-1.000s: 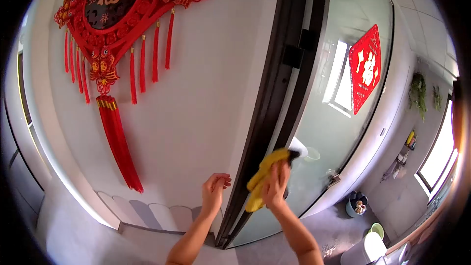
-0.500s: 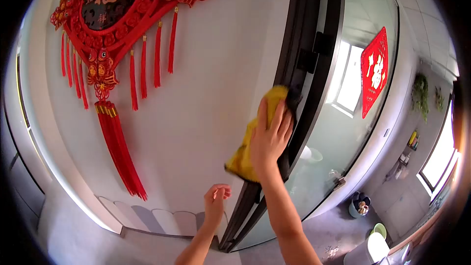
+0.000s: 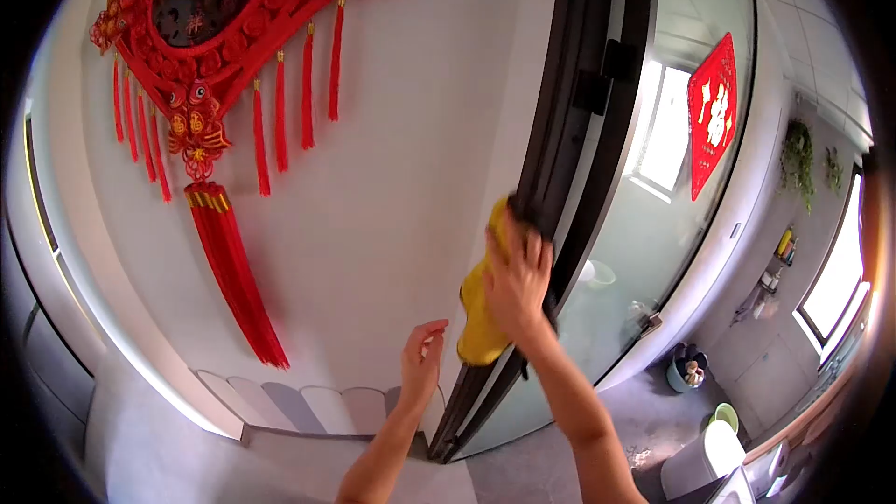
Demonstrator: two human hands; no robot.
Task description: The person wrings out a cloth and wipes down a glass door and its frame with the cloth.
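My right hand [image 3: 519,282] presses a yellow cloth [image 3: 481,317] with dark edging against the black door frame [image 3: 551,154]. Its fingers bend over the cloth, and the lower part of the cloth hangs down on the left beside the white wall. Lower and further left, my left hand [image 3: 425,355] is raised in front of the wall with loosely bent fingers, thumb apart, and nothing in it. Behind my right hand, part of the frame is hidden.
A red tasselled ornament [image 3: 201,126] hangs on the wall at left. The glass door [image 3: 672,252] bears a red diamond sign [image 3: 712,117]. Beyond it are a toilet [image 3: 705,457], a blue bucket [image 3: 684,375] and a window [image 3: 831,271]. Scalloped grey-white trim [image 3: 322,409] lines the wall's foot.
My right hand and the cloth have slid down along the door frame. My left hand has risen slightly to the right, its fingers less curled. The view has shifted a little.
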